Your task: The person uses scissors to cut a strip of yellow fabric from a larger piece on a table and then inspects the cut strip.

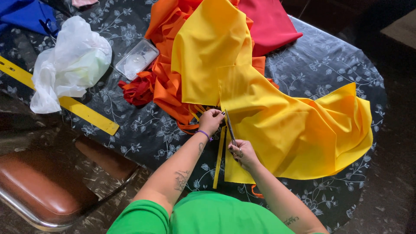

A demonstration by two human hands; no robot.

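Right hand (243, 152) grips scissors (230, 128), handles hidden in fist; left hand (211, 121) pinches yellow fabric (294, 125) edge; table (147, 134) partly covered.

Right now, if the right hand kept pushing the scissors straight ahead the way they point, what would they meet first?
The right hand points the scissors away from the body, along the yellow fabric. That fabric comes first, right at the blades, beside the left hand pinching its edge. Beyond it lies the orange fabric, though depth is unclear.
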